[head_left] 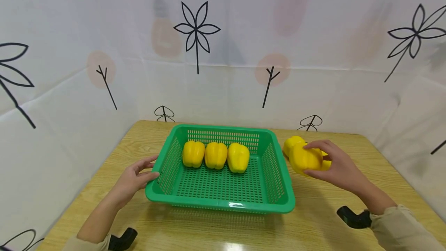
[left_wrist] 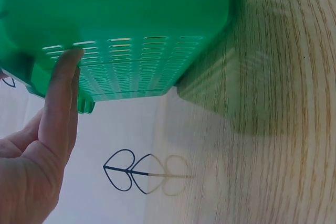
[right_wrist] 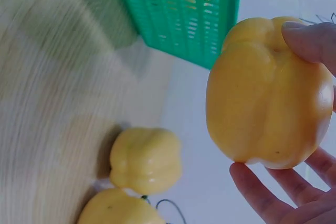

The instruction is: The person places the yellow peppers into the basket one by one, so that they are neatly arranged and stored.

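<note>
A green plastic basket (head_left: 223, 205) stands on the wooden table with three yellow bell peppers in a row along its back half: a left one (head_left: 193, 154), a middle one (head_left: 216, 155) and a right one (head_left: 238, 158). My left hand (head_left: 129, 181) holds the basket's left rim, thumb on top; the left wrist view shows fingers (left_wrist: 64, 85) against the slotted outer wall (left_wrist: 131, 56). Right of the basket, my right hand (head_left: 336, 164) grips another yellow bell pepper (right_wrist: 268, 98) between thumb and fingers, raised above the table.
Two more yellow bell peppers, one upper (right_wrist: 146, 160) and one lower (right_wrist: 121, 208) in the right wrist view, lie on the table (head_left: 324, 208) behind the right hand. A white patterned cloth (head_left: 223, 96) hangs behind the table and along its sides.
</note>
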The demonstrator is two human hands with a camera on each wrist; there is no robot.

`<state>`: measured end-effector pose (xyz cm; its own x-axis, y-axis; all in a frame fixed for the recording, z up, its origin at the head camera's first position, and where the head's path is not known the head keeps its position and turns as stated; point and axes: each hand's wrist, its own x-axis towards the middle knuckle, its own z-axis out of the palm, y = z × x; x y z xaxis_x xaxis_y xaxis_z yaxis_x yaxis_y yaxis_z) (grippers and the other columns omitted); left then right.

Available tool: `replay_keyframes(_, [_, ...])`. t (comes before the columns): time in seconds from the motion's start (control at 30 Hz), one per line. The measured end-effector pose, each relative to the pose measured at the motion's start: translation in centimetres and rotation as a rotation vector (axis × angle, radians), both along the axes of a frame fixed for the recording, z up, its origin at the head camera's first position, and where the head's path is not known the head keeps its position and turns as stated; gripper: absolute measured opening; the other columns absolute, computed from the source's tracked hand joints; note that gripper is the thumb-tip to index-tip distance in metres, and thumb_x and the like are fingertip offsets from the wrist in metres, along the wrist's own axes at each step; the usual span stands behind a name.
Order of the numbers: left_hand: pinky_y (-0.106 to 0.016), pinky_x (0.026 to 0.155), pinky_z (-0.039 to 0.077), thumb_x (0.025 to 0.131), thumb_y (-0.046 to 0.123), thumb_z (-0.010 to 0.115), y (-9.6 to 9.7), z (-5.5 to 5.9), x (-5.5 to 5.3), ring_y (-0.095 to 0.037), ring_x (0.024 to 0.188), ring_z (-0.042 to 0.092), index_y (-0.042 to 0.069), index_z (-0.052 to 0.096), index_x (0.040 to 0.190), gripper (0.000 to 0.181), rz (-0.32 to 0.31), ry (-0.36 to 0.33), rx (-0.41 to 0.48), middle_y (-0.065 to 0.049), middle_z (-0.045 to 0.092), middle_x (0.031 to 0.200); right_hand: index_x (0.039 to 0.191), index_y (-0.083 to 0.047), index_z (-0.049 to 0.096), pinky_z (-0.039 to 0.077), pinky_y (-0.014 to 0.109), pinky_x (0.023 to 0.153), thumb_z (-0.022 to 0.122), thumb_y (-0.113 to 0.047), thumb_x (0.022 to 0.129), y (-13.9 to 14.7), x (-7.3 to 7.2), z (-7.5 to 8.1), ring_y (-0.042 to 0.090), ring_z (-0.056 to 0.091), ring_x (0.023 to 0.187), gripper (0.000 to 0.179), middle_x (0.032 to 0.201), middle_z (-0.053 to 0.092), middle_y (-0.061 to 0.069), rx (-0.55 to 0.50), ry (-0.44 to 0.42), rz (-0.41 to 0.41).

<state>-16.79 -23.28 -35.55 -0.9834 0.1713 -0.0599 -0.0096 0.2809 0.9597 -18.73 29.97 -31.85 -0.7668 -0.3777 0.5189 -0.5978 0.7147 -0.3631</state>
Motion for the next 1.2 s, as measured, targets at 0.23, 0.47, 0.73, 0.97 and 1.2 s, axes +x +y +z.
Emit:
replay_keyframes(0.23, [-0.040, 0.082, 0.047, 0.092, 0.019, 0.061, 0.1, 0.0, 0.1, -0.033, 0.114, 0.050, 0.006, 0.030, 0.145, 0.064, -0.007, 0.006, 0.019, -0.022, 0.035, 0.134, 0.112, -0.011, 0.059, 0.050, 0.026, 0.070, 0.088, -0.007, 0.059, -0.9, -0.3, 0.4, 0.005, 0.045, 0.098, 0.060, 0.114, 0.052, 0.002, -0.016, 0.009, 0.031])
replay_keyframes(0.47, [-0.038, 0.081, 0.048, 0.092, 0.020, 0.061, 0.1, 0.0, 0.1, -0.030, 0.113, 0.051, 0.006, 0.030, 0.145, 0.064, -0.008, 0.004, 0.031, -0.021, 0.035, 0.133, 0.113, -0.012, 0.059, 0.049, 0.028, 0.071, 0.087, -0.007, 0.061, -2.1, -0.5, 1.0, 0.009, 0.046, 0.098, 0.059, 0.114, 0.052, 0.002, -0.027, 0.005, 0.065])
replay_keyframes(0.73, [-0.038, 0.082, 0.048, 0.092, 0.019, 0.061, 0.1, 0.0, 0.1, -0.029, 0.112, 0.051, 0.006, 0.030, 0.145, 0.063, 0.000, 0.006, 0.025, -0.021, 0.035, 0.133, 0.113, -0.013, 0.059, 0.049, 0.030, 0.071, 0.086, -0.006, 0.063, -3.7, -0.9, 1.7, 0.011, 0.044, 0.100, 0.058, 0.117, 0.052, 0.005, -0.048, 0.006, 0.098])
replay_keyframes(0.97, [-0.035, 0.080, 0.049, 0.092, 0.018, 0.061, 0.1, 0.0, 0.1, -0.023, 0.107, 0.055, 0.005, 0.030, 0.145, 0.063, -0.004, 0.002, 0.038, -0.022, 0.035, 0.132, 0.113, -0.012, 0.059, 0.050, 0.033, 0.072, 0.086, -0.007, 0.063, -5.1, -1.5, 2.0, 0.012, 0.045, 0.100, 0.057, 0.115, 0.053, 0.002, -0.083, -0.015, 0.131])
replay_keyframes(1.2, [-0.039, 0.083, 0.047, 0.092, 0.020, 0.061, 0.1, -0.1, 0.0, -0.029, 0.111, 0.051, 0.006, 0.030, 0.146, 0.063, -0.002, 0.002, 0.026, -0.022, 0.035, 0.133, 0.115, -0.014, 0.058, 0.050, 0.039, 0.073, 0.085, -0.010, 0.066, -6.3, -2.0, 2.2, 0.018, 0.049, 0.100, 0.056, 0.116, 0.052, 0.003, -0.092, -0.042, 0.162])
